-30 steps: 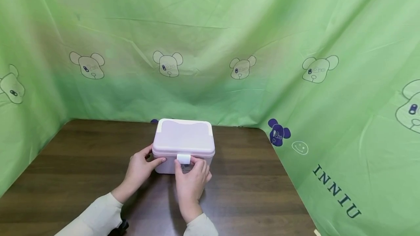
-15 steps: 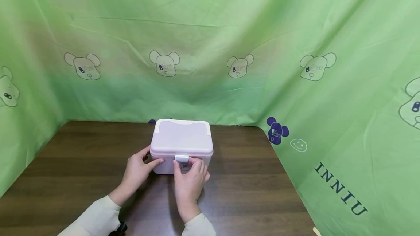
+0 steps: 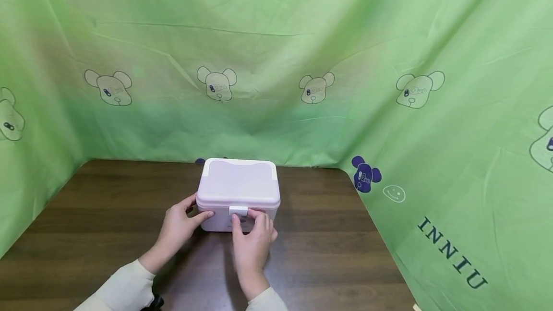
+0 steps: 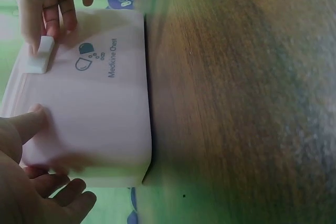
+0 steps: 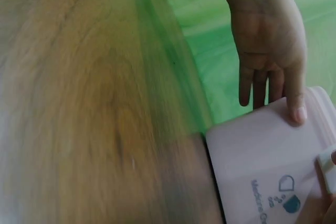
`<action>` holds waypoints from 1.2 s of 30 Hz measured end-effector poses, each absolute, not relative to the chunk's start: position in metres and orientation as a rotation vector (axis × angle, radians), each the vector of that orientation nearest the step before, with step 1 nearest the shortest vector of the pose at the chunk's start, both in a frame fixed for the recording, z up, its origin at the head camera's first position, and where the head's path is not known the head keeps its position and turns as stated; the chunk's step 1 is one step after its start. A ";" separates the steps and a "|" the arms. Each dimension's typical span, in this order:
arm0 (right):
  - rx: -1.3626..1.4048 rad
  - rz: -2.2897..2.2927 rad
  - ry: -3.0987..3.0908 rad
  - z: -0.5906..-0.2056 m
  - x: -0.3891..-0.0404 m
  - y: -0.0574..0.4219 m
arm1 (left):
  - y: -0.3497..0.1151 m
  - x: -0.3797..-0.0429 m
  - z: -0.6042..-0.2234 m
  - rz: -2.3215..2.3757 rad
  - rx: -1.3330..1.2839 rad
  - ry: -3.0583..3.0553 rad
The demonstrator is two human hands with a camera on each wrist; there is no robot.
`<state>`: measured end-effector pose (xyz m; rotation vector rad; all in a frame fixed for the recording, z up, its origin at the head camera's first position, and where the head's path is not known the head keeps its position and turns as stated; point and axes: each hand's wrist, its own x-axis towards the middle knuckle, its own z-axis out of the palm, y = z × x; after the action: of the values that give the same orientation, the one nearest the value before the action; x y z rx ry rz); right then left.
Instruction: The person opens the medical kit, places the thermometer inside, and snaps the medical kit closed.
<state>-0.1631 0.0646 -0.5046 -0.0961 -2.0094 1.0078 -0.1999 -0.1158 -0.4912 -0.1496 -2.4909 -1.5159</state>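
A pale pink medicine chest (image 3: 239,184) stands on the wooden table, its lid down. The white latch (image 3: 238,210) is at the middle of its front. My left hand (image 3: 178,224) grips the chest's left front corner, thumb on the front wall and fingers along the side. With thumb and forefinger, my right hand (image 3: 252,244) pinches the latch at its edges. "Medicine Chest" lettering (image 4: 112,57) and a capsule print show on the front wall in the left wrist view. My right hand's other fingers hang loosely beside the latch there.
The dark wood table (image 3: 328,244) stretches around the chest on all sides. A green cloth (image 3: 268,124) with bear-head prints hangs behind it and at both sides, close behind the chest at the table's far edge.
The latch looks shorter than a second ago, tilted at a different angle under my right fingers. Both hands keep their places on the chest. The head view has shifted slightly.
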 end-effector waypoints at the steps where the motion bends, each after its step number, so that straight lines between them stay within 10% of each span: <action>1: -0.072 1.032 -2.010 -0.504 -0.162 0.067 | -0.116 -0.200 -0.491 -1.511 -0.157 -2.489; 36: 0.476 0.932 -2.321 -0.481 -0.174 0.223 | -0.172 -0.191 -0.471 -1.324 -0.525 -2.704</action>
<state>-0.1743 0.2227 -0.4812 0.4761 -2.3212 0.9317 -0.1910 -0.1717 -0.4714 -0.5252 -2.7043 -1.3236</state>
